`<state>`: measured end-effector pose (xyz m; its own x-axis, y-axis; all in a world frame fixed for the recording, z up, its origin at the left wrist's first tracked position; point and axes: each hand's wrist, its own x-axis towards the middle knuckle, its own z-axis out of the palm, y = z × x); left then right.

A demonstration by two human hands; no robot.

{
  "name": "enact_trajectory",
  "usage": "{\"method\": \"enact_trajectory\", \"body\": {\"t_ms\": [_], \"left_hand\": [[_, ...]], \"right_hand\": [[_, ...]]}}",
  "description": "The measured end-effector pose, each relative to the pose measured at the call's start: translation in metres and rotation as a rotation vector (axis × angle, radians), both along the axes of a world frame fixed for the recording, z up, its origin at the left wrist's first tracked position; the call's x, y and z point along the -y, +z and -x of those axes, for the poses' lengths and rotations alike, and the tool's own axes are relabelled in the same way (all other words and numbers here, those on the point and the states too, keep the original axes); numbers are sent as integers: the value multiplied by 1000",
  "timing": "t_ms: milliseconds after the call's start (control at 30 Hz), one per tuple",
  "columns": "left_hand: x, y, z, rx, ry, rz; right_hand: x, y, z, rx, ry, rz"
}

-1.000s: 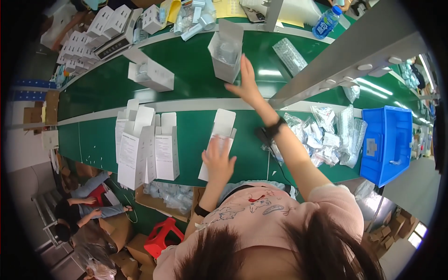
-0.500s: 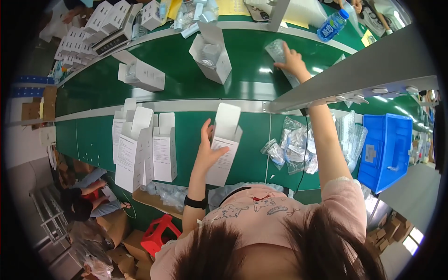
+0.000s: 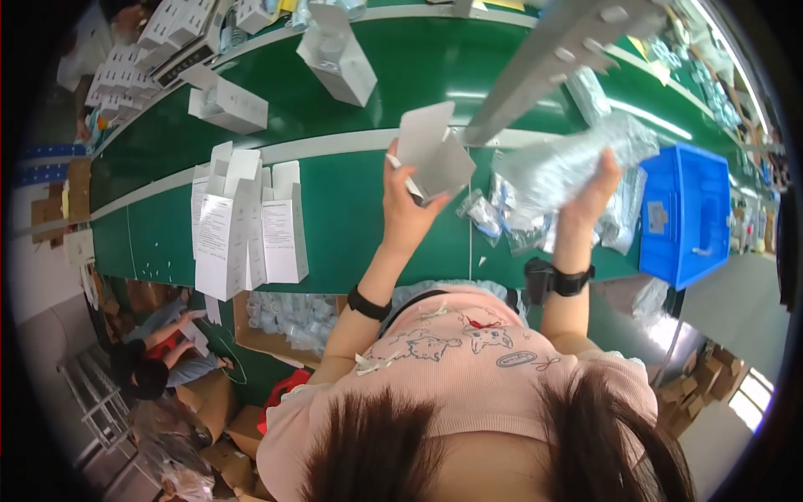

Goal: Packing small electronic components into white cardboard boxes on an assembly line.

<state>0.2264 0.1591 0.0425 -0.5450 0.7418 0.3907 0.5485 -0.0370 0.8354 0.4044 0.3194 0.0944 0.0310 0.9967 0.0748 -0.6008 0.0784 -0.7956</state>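
My left hand grips an open white carton by its side. The carton is tilted, with its top flap raised and its mouth turned so that the grey-white inside shows. In my right hand is a long bubble-wrapped packet, held to the right of the carton and apart from it. What the wrap encloses cannot be made out. Below the packet, small clear bags with white and blue parts lie on the green table, partly hidden by it.
Several open white cartons stand at the left. Two more cartons sit on the far green surface, near another wrapped packet. A metal post rises beyond my hands. At the right is a blue bin.
My left hand has lifted the carton and tipped its mouth toward me. My right hand has come back from the far surface and now holds a bubble-wrapped packet. The view has shifted right.
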Motion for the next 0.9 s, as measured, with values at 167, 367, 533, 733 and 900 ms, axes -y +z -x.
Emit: {"method": "enact_trajectory", "body": {"t_ms": [167,367,533,733,900], "left_hand": [[13,-21,-32,122,100,40],[31,-49,-45,136,232,-14],[50,-48,-38,35,241,-28],[92,-30,-15,49,46,50],[91,8,-5,218,-43,-127]], "right_hand": [[64,16,86,489,-249,-349],[99,-8,81,958,23,-971],[75,-12,32,913,342,-1097],[-48,-75,-52,2116,55,-364],[-91,-142,-107,2128,207,-181]]}}
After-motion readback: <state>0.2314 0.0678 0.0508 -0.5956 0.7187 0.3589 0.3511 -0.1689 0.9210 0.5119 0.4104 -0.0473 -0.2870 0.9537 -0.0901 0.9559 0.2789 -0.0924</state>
